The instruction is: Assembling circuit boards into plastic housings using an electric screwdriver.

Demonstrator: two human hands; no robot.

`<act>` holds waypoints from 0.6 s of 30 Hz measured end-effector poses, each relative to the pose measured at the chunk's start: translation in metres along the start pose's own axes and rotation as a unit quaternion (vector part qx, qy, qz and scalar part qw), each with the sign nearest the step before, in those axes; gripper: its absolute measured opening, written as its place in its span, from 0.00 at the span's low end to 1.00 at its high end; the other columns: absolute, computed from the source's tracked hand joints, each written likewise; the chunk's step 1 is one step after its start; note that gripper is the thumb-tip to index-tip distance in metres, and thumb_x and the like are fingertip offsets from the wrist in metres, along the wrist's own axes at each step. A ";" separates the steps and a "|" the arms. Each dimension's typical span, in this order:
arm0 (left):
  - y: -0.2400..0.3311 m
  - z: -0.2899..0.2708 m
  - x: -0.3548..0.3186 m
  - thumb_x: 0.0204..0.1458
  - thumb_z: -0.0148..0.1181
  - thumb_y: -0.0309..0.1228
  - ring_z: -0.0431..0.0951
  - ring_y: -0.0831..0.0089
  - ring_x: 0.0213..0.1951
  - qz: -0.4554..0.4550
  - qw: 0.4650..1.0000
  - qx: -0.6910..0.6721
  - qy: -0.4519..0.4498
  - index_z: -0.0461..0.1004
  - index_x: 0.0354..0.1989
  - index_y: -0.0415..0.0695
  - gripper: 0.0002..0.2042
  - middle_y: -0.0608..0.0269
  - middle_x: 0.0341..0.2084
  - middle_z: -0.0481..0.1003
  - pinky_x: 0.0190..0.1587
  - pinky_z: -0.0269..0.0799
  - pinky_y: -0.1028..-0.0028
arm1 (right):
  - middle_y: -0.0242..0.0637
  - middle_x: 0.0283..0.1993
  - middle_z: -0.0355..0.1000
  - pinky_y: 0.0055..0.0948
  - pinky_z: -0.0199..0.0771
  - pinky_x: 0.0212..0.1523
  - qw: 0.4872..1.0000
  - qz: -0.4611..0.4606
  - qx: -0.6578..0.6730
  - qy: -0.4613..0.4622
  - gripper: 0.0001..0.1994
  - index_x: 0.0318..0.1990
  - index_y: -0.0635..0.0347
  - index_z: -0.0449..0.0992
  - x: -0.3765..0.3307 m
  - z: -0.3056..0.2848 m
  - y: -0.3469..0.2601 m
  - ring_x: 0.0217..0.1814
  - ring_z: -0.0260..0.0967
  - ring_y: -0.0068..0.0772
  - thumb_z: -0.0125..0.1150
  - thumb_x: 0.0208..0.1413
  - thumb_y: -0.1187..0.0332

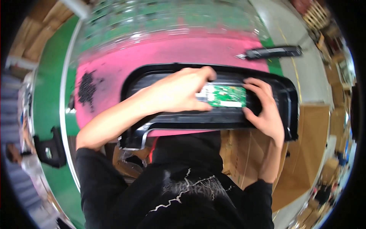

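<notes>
Green circuit board [225, 95] sits in the black plastic housing [284, 95] at the worktop's [114, 72] near edge. The left hand [179, 93] and right hand [267, 110] each pinch an end; pressing evenly should seat it flat.

- A desk [114, 72] covered with a pink mat fills the middle of the workshop view, a green surface showing along its left side and far edge.
- A patch of small black specks [87, 88] lies on the mat's left part.
- Brown cardboard boxes [305, 152] stand on the right.
- A pale grey floor [301, 34] runs past on the upper right, wooden pallets [318, 15] beyond it.
- More cardboard [38, 34] is stacked upper left.
</notes>
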State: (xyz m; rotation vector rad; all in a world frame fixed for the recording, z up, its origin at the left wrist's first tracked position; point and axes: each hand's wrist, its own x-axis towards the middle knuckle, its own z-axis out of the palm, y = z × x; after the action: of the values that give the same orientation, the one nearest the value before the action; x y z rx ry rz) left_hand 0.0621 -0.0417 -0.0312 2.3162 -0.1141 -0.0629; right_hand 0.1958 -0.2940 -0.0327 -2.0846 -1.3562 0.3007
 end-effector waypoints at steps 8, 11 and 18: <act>-0.019 -0.067 -0.071 0.52 0.59 0.23 0.80 0.53 0.38 -0.024 0.914 0.237 0.329 0.74 0.41 0.36 0.09 0.49 0.37 0.77 0.42 0.75 0.62 | 0.38 0.58 0.66 0.27 0.55 0.62 0.984 0.079 0.120 0.110 0.31 0.60 0.65 0.66 -0.015 -0.014 0.005 0.61 0.59 0.30 0.57 0.43 0.78; -0.061 -0.090 -0.135 0.47 0.61 0.21 0.78 0.51 0.42 -0.179 0.879 0.345 0.277 0.74 0.43 0.36 0.13 0.49 0.38 0.76 0.45 0.73 0.60 | 0.36 0.54 0.66 0.22 0.56 0.60 0.960 0.094 0.167 0.206 0.26 0.61 0.66 0.67 -0.024 -0.037 0.029 0.58 0.59 0.24 0.56 0.51 0.76; -0.084 -0.094 -0.174 0.42 0.64 0.20 0.77 0.51 0.40 -0.210 0.923 0.234 0.219 0.76 0.43 0.37 0.16 0.51 0.37 0.75 0.43 0.72 0.60 | 0.37 0.55 0.68 0.24 0.66 0.56 0.810 0.236 0.401 0.358 0.20 0.59 0.63 0.68 0.005 -0.114 0.130 0.53 0.66 0.26 0.57 0.62 0.68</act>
State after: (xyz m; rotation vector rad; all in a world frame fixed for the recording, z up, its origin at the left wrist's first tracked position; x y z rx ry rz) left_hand -0.0977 0.1016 -0.0274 2.7267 0.6652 0.2985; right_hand 0.3520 -0.3681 -0.0227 -1.4916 -0.1602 0.1976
